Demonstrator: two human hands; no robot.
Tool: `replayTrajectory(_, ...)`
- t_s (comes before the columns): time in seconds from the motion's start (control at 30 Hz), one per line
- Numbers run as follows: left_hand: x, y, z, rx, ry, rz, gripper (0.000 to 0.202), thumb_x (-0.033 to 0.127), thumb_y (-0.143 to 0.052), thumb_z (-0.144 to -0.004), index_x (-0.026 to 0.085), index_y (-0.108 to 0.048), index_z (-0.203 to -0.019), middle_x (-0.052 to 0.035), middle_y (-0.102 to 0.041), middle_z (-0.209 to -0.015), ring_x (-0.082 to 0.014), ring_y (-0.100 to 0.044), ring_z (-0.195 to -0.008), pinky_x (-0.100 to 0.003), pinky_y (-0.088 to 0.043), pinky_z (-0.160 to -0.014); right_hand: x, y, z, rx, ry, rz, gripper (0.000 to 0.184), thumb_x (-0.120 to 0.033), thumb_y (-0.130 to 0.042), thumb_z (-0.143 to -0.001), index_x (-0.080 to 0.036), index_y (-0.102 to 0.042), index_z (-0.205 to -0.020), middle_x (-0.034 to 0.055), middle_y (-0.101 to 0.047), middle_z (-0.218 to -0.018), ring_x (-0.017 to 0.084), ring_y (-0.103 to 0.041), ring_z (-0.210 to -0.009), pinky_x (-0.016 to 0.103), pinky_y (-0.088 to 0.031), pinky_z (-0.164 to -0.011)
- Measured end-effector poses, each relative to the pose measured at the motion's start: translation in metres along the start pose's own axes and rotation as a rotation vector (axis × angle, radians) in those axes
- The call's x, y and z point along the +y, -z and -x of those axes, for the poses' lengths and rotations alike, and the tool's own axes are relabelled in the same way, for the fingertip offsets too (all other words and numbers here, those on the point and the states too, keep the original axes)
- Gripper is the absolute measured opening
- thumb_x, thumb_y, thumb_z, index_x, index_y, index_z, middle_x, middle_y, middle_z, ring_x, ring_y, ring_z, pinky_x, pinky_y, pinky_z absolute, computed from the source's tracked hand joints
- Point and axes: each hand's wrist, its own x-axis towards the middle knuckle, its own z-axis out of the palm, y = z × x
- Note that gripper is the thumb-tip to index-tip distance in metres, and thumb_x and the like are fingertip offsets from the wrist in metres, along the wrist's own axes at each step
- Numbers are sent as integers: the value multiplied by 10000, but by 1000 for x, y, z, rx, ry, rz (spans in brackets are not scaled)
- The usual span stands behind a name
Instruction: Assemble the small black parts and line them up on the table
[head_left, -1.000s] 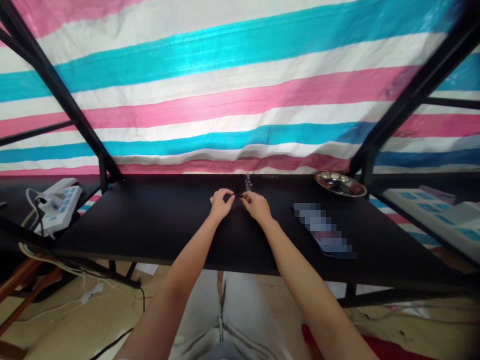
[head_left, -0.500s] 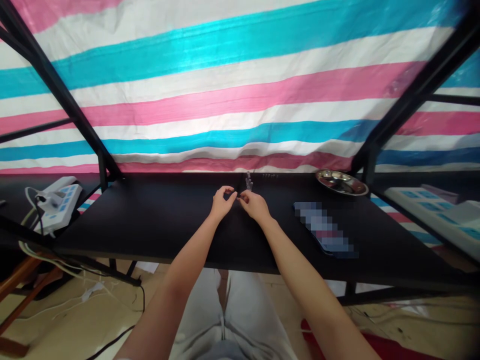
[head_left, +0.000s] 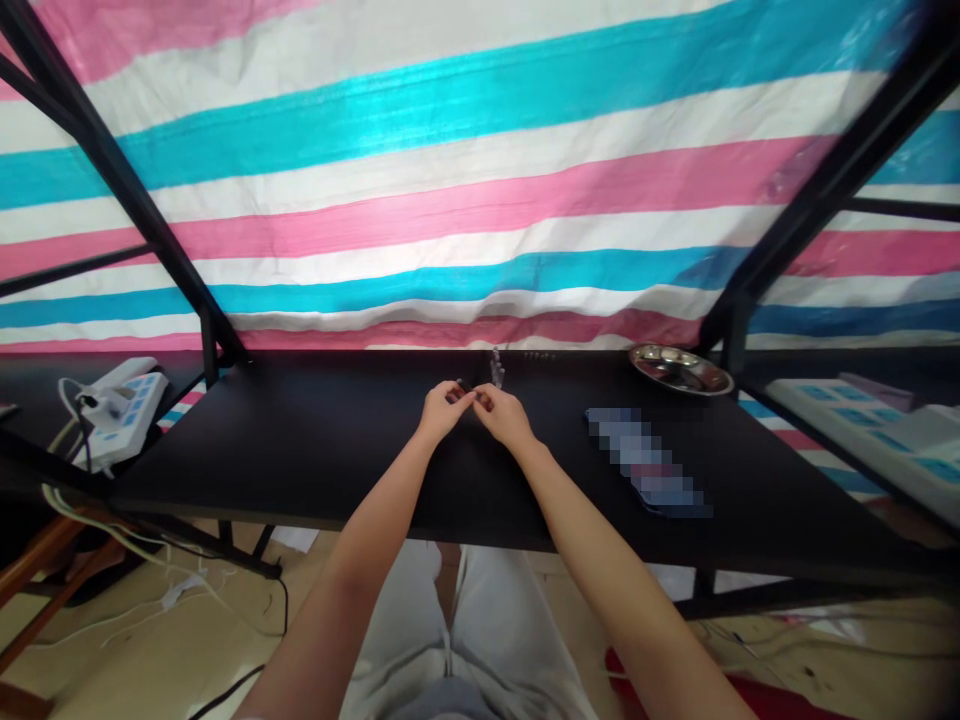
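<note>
My left hand (head_left: 441,412) and my right hand (head_left: 501,416) meet fingertip to fingertip over the middle of the black table (head_left: 315,440). Both pinch a small dark thing (head_left: 465,387) between them; it is too small to name. Just behind the hands stands a small pile of clear beads (head_left: 496,368), and a short row of dark beads (head_left: 538,355) lies at the table's far edge.
A metal dish (head_left: 679,368) sits at the back right. A blurred flat object (head_left: 649,463) lies right of my hands. A white power strip (head_left: 120,405) with cables rests on the left shelf. Black frame posts rise at both back corners before a striped tarp.
The hands have drawn together; a second ago they were a little apart with the dark thing stretched between them, and now the fingertips touch.
</note>
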Motion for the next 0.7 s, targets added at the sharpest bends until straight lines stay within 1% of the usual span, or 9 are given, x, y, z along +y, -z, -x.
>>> replayTrajectory(0.07,-3,10,-6,67,41,-61,184,343,-597,-696,159,-590,-698,-5,-598,-683,-119,-539,-639,-250,-428,-638,2,0,-1,-23,-15,-8,302,-316,-485,-777,-187,-554,-1041,-3,-586,-685,126,-519,-591,232,-372,-579)
replayTrajectory(0.1,-5,18,-10,123,85,-111,192,354,-584,-706,162,-589,-696,-8,-603,-687,-126,-544,-651,-257,-425,-652,3,0,-1,-30,-20,-6,326,-323,-485,-781,-187,-541,-1071,0,-592,-699,129,-526,-601,235,-378,-588)
replayTrajectory(0.13,-8,28,-15,177,146,-184,196,360,-573,-715,166,-587,-694,-11,-607,-690,-135,-552,-668,-267,-419,-669,4,0,-1,-33,-21,1,331,-327,-481,-786,-188,-538,-1081,3,-597,-708,132,-533,-612,239,-383,-597)
replayTrajectory(0.2,-16,53,-25,233,275,-375,182,360,-581,-709,178,-590,-706,-13,-623,-720,-162,-568,-728,-304,-401,-723,5,1,-2,-37,-16,22,300,-323,-466,-798,-193,-557,-1053,9,-604,-717,139,-543,-640,247,-390,-619)
replayTrajectory(0.27,-24,79,-35,258,347,-559,172,361,-584,-706,190,-594,-718,-17,-637,-777,-196,-573,-807,-352,-373,-777,5,2,-2,-49,-11,40,263,-315,-461,-802,-198,-580,-1006,12,-610,-721,144,-549,-661,253,-392,-635)
replayTrajectory(0.33,-31,104,-40,231,388,-697,180,372,-573,-712,193,-597,-712,-33,-637,-821,-228,-565,-866,-379,-355,-792,3,2,-1,-68,-10,49,243,-305,-460,-804,-201,-593,-978,11,-616,-721,144,-550,-661,255,-391,-641)
replayTrajectory(0.43,-37,130,-42,212,415,-843,180,365,-569,-713,191,-612,-730,-65,-616,-946,-261,-540,-942,-398,-342,-803,1,2,-1,-76,-17,53,256,-299,-450,-810,-199,-586,-1002,12,-617,-713,141,-551,-644,251,-386,-624)
replayTrajectory(0.53,-40,142,-38,195,446,-861,192,376,-574,-701,201,-632,-754,-63,-604,-990,-268,-535,-960,-406,-334,-818,-1,3,-1,-69,-27,56,268,-294,-442,-813,-198,-576,-1025,10,-613,-697,140,-550,-632,246,-380,-612)
replayTrajectory(0.7,-45,146,-34,171,482,-843,191,384,-582,-661,212,-640,-720,-42,-629,-905,-272,-553,-928,-420,-329,-817,0,3,0,-67,-26,49,264,-292,-446,-810,-190,-578,-1015,5,-610,-680,137,-546,-618,244,-381,-613)
